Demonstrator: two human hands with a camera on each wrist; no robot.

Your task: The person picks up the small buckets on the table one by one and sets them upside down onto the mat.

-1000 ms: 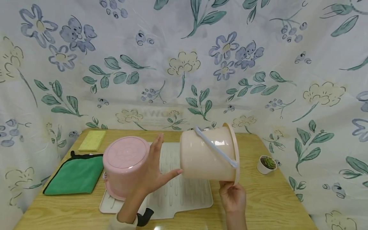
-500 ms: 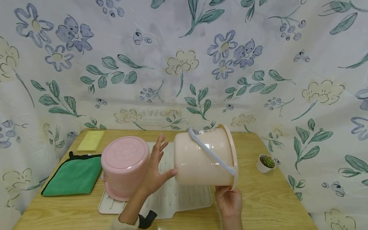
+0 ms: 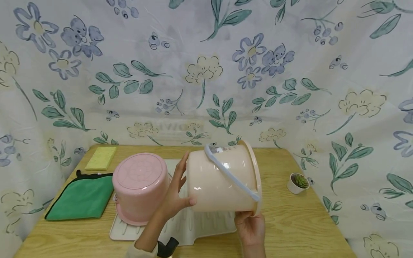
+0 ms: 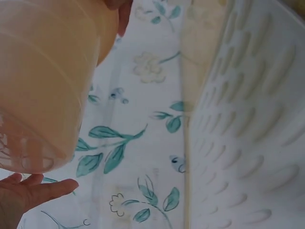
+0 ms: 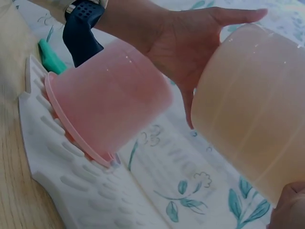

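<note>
A cream bucket [image 3: 219, 179] with a pale blue handle [image 3: 230, 172] is held tilted on its side above the drying mat, its base to the left and its rim to the right. My right hand [image 3: 250, 229] grips the rim from below. At the base my left hand [image 3: 174, 195] is spread, thumb and fingers extended, with the fingertips right at the bucket's bottom edge; the right wrist view shows this hand [image 5: 186, 52] beside the base. Upside down on the mat stands a pink bucket [image 3: 141, 190], partly behind my left forearm.
The white ridged drying mat [image 3: 213, 224] lies on the wooden table [image 3: 300, 225]. At the left are a green zip pouch [image 3: 80, 197] and a yellow sponge cloth [image 3: 101, 158]. A small potted succulent [image 3: 298, 183] stands at the right, and a floral curtain [image 3: 206, 43] hangs behind.
My right hand has brought the cream bucket leftward and slightly down. Its base has come up to my left hand, which has stayed nearly in place with fingers spread.
</note>
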